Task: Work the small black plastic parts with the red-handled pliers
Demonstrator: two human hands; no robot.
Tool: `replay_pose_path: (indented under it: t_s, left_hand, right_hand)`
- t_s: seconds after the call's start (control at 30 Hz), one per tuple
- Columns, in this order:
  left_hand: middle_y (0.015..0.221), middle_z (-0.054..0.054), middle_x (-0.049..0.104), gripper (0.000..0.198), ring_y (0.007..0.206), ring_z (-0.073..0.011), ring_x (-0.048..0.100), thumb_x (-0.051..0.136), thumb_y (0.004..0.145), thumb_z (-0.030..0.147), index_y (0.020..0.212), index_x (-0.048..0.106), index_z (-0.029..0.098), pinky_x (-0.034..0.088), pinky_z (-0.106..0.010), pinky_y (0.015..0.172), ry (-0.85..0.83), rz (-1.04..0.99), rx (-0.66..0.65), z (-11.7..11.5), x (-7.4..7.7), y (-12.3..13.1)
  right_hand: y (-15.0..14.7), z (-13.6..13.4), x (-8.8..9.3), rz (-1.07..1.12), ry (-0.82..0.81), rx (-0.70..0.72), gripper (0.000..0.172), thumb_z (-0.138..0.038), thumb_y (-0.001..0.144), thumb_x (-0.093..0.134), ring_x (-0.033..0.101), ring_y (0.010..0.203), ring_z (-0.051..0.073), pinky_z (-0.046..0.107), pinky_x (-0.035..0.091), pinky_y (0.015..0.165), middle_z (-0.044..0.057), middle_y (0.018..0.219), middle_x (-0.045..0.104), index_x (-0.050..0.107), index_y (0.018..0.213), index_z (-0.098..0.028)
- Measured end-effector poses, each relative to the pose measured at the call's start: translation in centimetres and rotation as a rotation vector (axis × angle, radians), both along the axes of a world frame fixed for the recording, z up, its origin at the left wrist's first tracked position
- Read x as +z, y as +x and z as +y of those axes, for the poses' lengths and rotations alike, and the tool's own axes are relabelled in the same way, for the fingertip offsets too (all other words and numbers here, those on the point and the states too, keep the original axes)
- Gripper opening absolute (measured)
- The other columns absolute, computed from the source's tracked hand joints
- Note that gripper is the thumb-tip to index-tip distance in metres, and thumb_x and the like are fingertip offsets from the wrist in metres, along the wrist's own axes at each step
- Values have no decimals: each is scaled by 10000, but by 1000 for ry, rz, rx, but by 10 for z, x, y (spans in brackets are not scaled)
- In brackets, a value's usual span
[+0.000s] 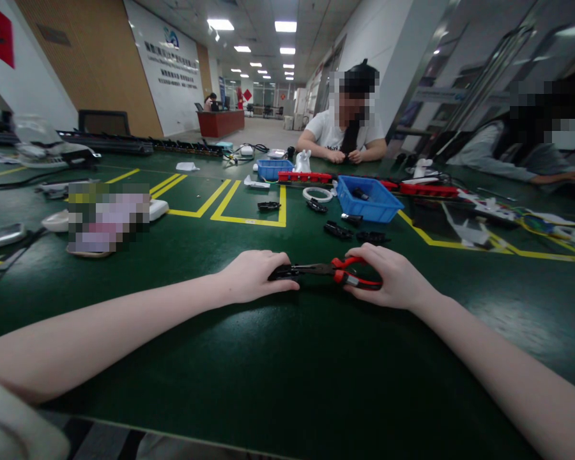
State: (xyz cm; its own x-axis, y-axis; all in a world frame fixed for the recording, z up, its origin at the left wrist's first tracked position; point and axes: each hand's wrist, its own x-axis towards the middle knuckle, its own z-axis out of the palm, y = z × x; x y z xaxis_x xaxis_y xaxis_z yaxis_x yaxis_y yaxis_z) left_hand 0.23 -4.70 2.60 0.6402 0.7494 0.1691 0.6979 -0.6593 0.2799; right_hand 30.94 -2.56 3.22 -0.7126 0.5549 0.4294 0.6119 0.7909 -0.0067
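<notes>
My left hand (256, 276) is closed around a small black part (283, 273), mostly covered by the fingers. From the right, my right hand (388, 275) grips long-nose pliers (340, 271) by their red and black handles. The narrow metal jaws point left and meet the black part; whether they clamp it cannot be made out. Both hands are just above the green table (287, 358). Beyond them lie similar black parts (338, 230), close to a blue bin (368, 199) with a few dark pieces inside.
A phone-like object (110, 223), partly blurred, lies at left. Behind the bin runs a red strip (306, 177), with a white ring (317, 194) and a smaller blue bin (275, 168) nearby. Yellow tape (249, 222) marks the table. Across it sits a person (345, 128); another is at right.
</notes>
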Motion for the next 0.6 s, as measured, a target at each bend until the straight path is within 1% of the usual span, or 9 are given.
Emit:
replay_pose_path:
  t_s: [0.13, 0.3, 0.43, 0.53, 0.6]
  left_hand:
    - [871, -34, 642, 408, 758, -182, 610, 471, 935, 572, 1012, 567, 183, 411, -261, 617, 3, 9, -1, 0, 1, 1]
    - [871, -38, 641, 401, 768, -188, 613, 459, 945, 562, 1011, 567, 182, 425, -273, 633, 11, 13, -10, 0, 1, 0]
    - [882, -39, 646, 383, 768, -187, 618, 455, 955, 543, 1009, 564, 180, 432, -275, 637, 0, 9, -28, 1, 0, -1]
    - [857, -40, 642, 389, 739, -183, 616, 444, 959, 546, 986, 559, 175, 421, -267, 616, -8, 23, -35, 1, 1, -1]
    - [840, -39, 637, 393, 723, -182, 612, 441, 959, 548, 979, 559, 174, 410, -262, 599, -10, 28, -37, 1, 1, -1]
  right_hand:
    - [0, 0, 0, 4, -16, -15, 419, -439, 781, 661, 652, 838, 233, 355, 509, 720, 83, 999, 657, 542, 1114, -215]
    - [-2, 0, 0, -2, -15, -13, 419, -441, 785, 654, 649, 830, 235, 353, 510, 709, 86, 993, 654, 543, 1120, -214]
    - [-3, -2, 0, -27, 72, -12, 423, -467, 802, 637, 636, 792, 235, 357, 495, 688, 100, 972, 648, 538, 1116, -201]
    - [-3, -3, 1, -53, 160, -10, 437, -485, 809, 628, 621, 764, 236, 363, 481, 673, 109, 953, 646, 540, 1118, -189]
    - [-2, -3, 1, -68, 188, -11, 445, -493, 806, 628, 614, 759, 240, 369, 475, 670, 111, 944, 648, 543, 1119, -188]
